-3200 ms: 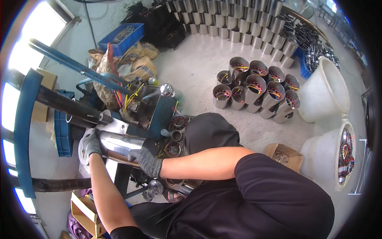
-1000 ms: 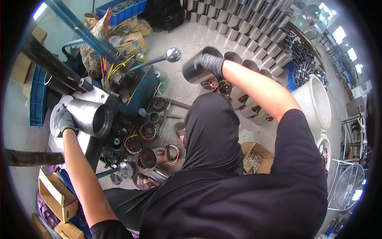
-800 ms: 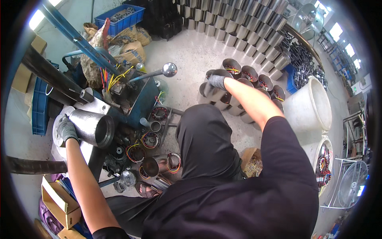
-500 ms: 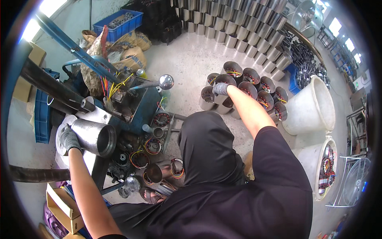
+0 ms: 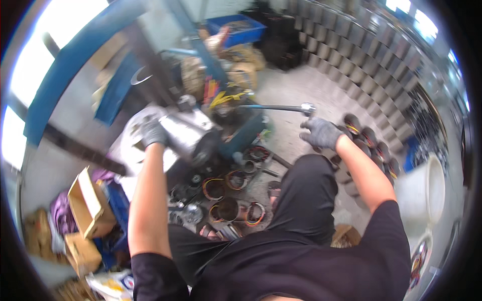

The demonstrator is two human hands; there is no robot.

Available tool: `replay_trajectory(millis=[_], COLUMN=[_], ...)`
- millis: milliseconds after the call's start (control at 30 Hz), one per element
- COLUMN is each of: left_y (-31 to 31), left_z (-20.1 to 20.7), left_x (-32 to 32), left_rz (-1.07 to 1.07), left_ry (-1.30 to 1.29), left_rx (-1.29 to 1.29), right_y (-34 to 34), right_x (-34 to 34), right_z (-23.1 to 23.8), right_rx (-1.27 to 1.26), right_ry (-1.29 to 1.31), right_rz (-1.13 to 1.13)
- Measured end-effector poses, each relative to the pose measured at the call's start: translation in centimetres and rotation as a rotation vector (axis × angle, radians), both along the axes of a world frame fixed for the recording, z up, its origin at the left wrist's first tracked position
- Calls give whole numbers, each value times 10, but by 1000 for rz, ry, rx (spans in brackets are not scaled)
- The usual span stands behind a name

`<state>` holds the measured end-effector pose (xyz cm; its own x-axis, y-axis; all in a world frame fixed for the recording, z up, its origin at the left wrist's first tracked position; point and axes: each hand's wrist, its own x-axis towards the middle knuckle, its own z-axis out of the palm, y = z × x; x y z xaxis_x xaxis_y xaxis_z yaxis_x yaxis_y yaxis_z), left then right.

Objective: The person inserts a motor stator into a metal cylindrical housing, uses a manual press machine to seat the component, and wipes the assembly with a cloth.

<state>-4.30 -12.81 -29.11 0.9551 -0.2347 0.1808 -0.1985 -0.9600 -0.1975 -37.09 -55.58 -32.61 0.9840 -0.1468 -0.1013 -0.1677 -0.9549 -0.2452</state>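
Note:
A grey-gloved left hand (image 5: 152,131) of mine is at the back end of a smooth metal cylinder (image 5: 187,139). Its fingers look closed against that end, though motion blurs them. The cylinder lies on its side over a pale round metal plate (image 5: 131,143) on the blue machine, its dark end facing right. My right hand (image 5: 321,134), also in a grey glove, hovers with fingers apart just below the shiny ball knob of a long lever (image 5: 308,109). Whether it touches the knob, I cannot tell. Nothing shows in this hand.
Metal housings with wound coils (image 5: 370,143) stand on the floor to the right, by a white tub (image 5: 422,188). Stacked metal tubes (image 5: 346,60) line the back. Wire-wound rings (image 5: 236,179) lie near my feet. Cardboard boxes (image 5: 90,205) sit at the left.
My right hand has left the coil-filled housings and moved left to the lever's knob, its fingers now spread. My view has swung left; my left hand stays at the cylinder.

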Motion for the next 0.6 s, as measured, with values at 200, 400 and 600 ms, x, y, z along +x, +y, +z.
replay_trajectory(millis=[200, 400, 600], left_y=[28, 68, 57], left_z=[-43, -67, -66], left_x=[-22, -88, -77], left_rz=[-371, 19, 224], left_ry=[-219, 189, 699], left_rx=[-1473, -1857, -2166], right_y=[188, 314, 333], right_x=[48, 123, 172], right_z=[25, 24, -20], right_rx=[1173, 1584, 1949], right_ry=[143, -246, -205], right_rz=[139, 34, -283])
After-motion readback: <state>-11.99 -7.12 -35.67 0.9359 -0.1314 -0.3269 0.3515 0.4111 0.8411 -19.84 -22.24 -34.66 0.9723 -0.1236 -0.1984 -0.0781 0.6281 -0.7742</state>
